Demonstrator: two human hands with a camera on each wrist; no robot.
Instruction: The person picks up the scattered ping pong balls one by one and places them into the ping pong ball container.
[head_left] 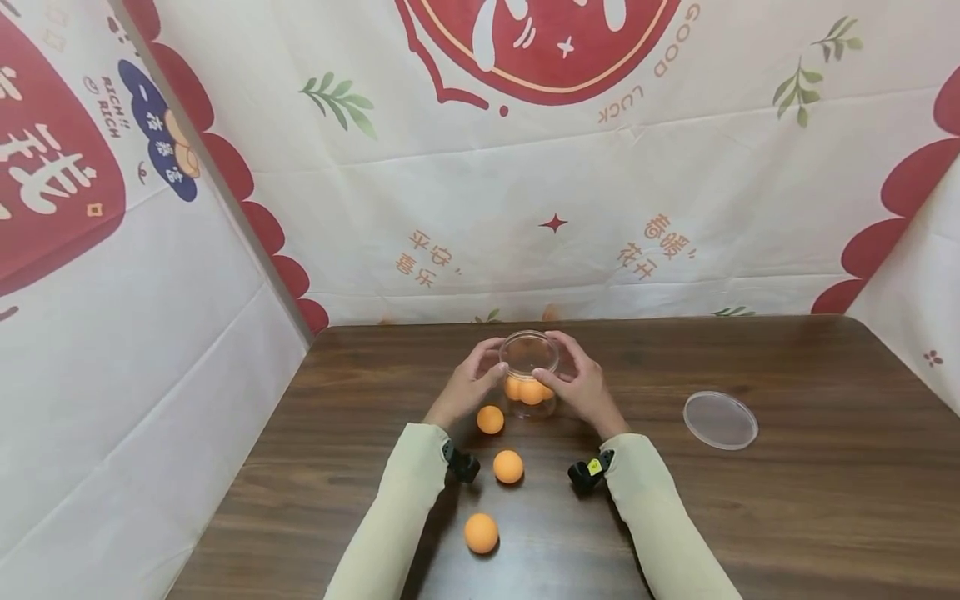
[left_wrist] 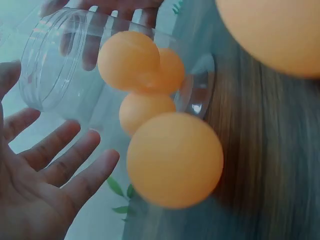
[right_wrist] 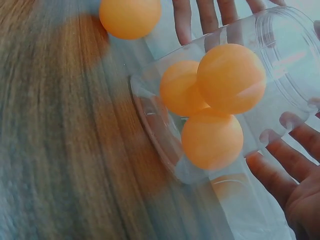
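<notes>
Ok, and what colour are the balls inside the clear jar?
Plain orange; the balls in the clear jar show best in the right wrist view.

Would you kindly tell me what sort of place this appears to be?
Probably an indoor recording booth: printed cloth hangings stand behind a wood-grained table, and small black cameras sit at the person's wrists.

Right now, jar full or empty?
Partly full: both wrist views show three orange balls inside the clear jar, with free space toward its mouth.
</notes>
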